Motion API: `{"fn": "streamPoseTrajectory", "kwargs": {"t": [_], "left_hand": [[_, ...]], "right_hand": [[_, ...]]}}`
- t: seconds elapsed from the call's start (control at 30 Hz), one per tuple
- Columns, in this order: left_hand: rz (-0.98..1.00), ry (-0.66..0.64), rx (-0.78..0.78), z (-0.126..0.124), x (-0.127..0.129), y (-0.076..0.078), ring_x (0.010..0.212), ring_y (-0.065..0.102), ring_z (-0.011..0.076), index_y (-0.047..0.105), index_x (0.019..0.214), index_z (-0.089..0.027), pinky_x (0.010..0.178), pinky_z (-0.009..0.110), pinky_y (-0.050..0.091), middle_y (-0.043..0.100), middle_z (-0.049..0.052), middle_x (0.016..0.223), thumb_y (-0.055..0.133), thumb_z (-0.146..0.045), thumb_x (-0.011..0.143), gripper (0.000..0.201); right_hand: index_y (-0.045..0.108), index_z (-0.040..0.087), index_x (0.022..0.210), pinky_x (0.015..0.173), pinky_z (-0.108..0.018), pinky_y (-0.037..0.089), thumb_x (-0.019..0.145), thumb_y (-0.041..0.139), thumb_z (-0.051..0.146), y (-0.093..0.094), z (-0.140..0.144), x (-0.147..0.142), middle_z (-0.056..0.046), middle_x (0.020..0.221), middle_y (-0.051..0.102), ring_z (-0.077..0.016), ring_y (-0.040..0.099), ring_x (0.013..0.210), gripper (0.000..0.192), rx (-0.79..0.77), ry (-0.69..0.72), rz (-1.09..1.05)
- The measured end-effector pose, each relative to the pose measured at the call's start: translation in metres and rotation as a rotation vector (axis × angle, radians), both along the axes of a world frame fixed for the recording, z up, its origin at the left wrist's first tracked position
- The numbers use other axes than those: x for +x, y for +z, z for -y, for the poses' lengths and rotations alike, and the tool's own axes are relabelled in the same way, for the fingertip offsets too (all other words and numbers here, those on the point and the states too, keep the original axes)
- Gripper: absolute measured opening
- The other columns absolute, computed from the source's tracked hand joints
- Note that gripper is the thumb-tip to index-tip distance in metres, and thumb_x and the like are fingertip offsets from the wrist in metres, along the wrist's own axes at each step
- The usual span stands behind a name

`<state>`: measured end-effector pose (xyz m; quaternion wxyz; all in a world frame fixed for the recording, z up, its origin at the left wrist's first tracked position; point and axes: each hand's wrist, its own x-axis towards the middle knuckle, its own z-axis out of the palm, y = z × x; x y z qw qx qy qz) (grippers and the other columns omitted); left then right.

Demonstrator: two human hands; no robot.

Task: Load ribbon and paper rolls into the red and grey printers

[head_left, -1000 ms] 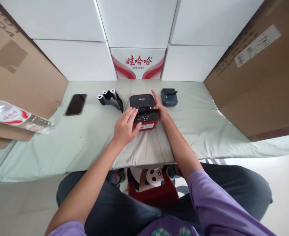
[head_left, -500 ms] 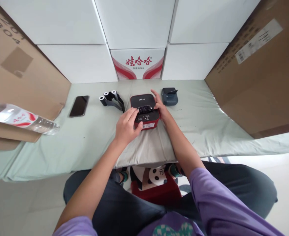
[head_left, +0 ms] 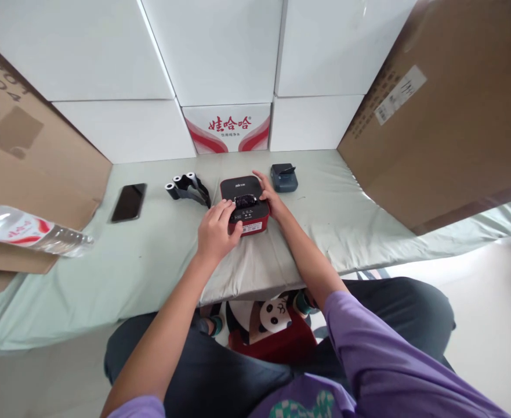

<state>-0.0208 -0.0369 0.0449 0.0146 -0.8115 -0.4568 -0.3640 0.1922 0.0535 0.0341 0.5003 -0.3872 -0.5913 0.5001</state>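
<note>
A red-and-black machine (head_left: 243,183) that looks like a small label printer stands on the cloth in front of me. Across its top lies a short, shiny dark roll-like piece (head_left: 245,201). My left hand (head_left: 217,226) is curled over the printer's left side, fingertips at the left end of the dark piece and thumb near the front edge. On the opposite side, my right hand (head_left: 269,196) wraps the printer's right edge, thumb by the piece's right end and index finger stretched along the back. Whether either hand pinches the dark piece is hard to see.
Black ribbon rolls with white cores (head_left: 188,188) lie to the left, near a phone (head_left: 129,202). A small dark blue device (head_left: 283,177) stands right. A water bottle (head_left: 31,231) shows at far left. Cardboard boxes (head_left: 446,116) flank the cloth-covered surface (head_left: 159,255); white boxes (head_left: 120,130) form the back.
The whole view has shifted, so things appear a little further left and lower. Both hands keep nearly the same hold on the printer.
</note>
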Motion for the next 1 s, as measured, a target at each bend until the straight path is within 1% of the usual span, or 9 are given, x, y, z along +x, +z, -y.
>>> {"fn": "streamPoseTrajectory", "kwargs": {"t": [0.13,0.23,0.4,0.5,0.57,0.67,0.77,0.9,1.0], "left_hand": [[-0.002,0.009,-0.031,0.002,-0.001,0.0,0.143,0.059,0.0336,0.064,0.141,-0.02,0.123,0.055,0.043,0.067,0.015,0.147,0.052,-0.039,0.098,0.048],[0.009,-0.015,-0.063,0.003,-0.005,0.002,0.145,0.058,0.0324,0.059,0.144,-0.021,0.126,0.056,0.04,0.067,0.014,0.148,0.052,-0.04,0.1,0.049],[0.117,-0.05,-0.146,0.0,-0.013,-0.003,0.153,0.049,0.0306,0.05,0.151,-0.019,0.125,0.052,0.043,0.052,0.018,0.162,0.049,-0.046,0.104,0.054],[0.198,-0.082,-0.223,-0.004,-0.015,-0.01,0.155,0.045,0.0305,0.044,0.156,-0.021,0.126,0.052,0.042,0.045,0.017,0.168,0.048,-0.051,0.105,0.059],[0.279,-0.103,-0.265,-0.006,-0.015,-0.015,0.157,0.043,0.0318,0.041,0.159,-0.023,0.127,0.053,0.04,0.041,0.017,0.17,0.05,-0.055,0.104,0.064],[0.422,-0.123,-0.356,-0.007,-0.014,-0.021,0.152,0.05,0.0342,0.039,0.161,-0.024,0.125,0.055,0.042,0.047,0.017,0.166,0.056,-0.06,0.101,0.073],[0.519,-0.139,-0.457,-0.008,-0.013,-0.022,0.146,0.056,0.0353,0.039,0.162,-0.023,0.122,0.056,0.045,0.055,0.018,0.159,0.061,-0.062,0.097,0.079],[0.611,-0.159,-0.518,-0.008,-0.012,-0.021,0.149,0.052,0.0361,0.04,0.161,-0.025,0.121,0.055,0.046,0.054,0.017,0.161,0.065,-0.062,0.095,0.08],[0.667,-0.164,-0.549,-0.007,-0.01,-0.02,0.15,0.051,0.0361,0.041,0.161,-0.025,0.121,0.054,0.046,0.052,0.016,0.162,0.068,-0.061,0.094,0.08]], "right_hand": [[0.031,0.019,0.159,0.118,-0.051,0.046,0.067,0.05,0.044,-0.007,0.0,0.0,-0.012,0.157,0.055,-0.0324,0.057,0.139,0.096,0.039,0.006,-0.003],[0.034,0.024,0.159,0.12,-0.053,0.045,0.073,0.053,0.058,-0.01,0.0,-0.001,-0.011,0.159,0.052,-0.0329,0.054,0.142,0.094,0.059,-0.028,0.046],[0.034,0.026,0.16,0.125,-0.055,0.041,0.075,0.054,0.067,-0.012,-0.002,-0.003,-0.01,0.158,0.054,-0.0323,0.054,0.145,0.097,0.029,-0.028,-0.049],[0.039,0.027,0.157,0.128,-0.056,0.038,0.074,0.058,0.066,-0.016,-0.005,-0.005,-0.008,0.159,0.054,-0.0325,0.052,0.148,0.094,0.005,-0.031,-0.112],[0.044,0.027,0.155,0.131,-0.053,0.034,0.072,0.062,0.061,-0.02,-0.007,-0.005,-0.006,0.158,0.056,-0.0319,0.05,0.149,0.091,-0.008,-0.026,-0.199],[0.05,0.029,0.148,0.134,-0.049,0.029,0.069,0.067,0.05,-0.024,-0.008,-0.007,-0.003,0.154,0.06,-0.0307,0.049,0.151,0.084,-0.022,-0.007,-0.309],[0.056,0.031,0.142,0.135,-0.05,0.028,0.066,0.069,0.047,-0.024,-0.008,-0.008,-0.001,0.152,0.062,-0.0319,0.048,0.151,0.079,-0.035,-0.014,-0.336],[0.059,0.031,0.136,0.134,-0.054,0.029,0.065,0.069,0.051,-0.021,-0.007,-0.009,-0.002,0.149,0.065,-0.0338,0.048,0.15,0.074,-0.038,-0.057,-0.319],[0.06,0.03,0.132,0.132,-0.054,0.032,0.065,0.068,0.049,-0.021,-0.007,-0.01,-0.002,0.145,0.068,-0.0336,0.052,0.147,0.07,-0.033,-0.067,-0.305]]}}
